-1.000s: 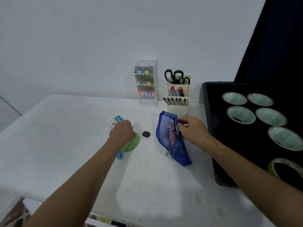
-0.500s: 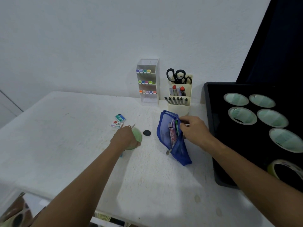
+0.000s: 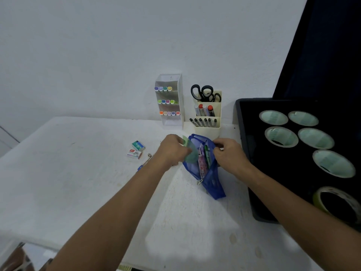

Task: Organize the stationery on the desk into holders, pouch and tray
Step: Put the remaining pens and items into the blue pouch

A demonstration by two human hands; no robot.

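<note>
Pouch (image 3: 207, 173) blue mesh | left hand (image 3: 172, 151) pinches translucent green protractor (image 3: 190, 151) | right hand (image 3: 228, 155) grips rim

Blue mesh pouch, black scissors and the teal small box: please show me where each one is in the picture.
blue mesh pouch (image 3: 214, 187): head view, on its lower mesh body.
black scissors (image 3: 202, 92): head view, on the handle loops.
teal small box (image 3: 138, 145): head view, on its top face.
</note>
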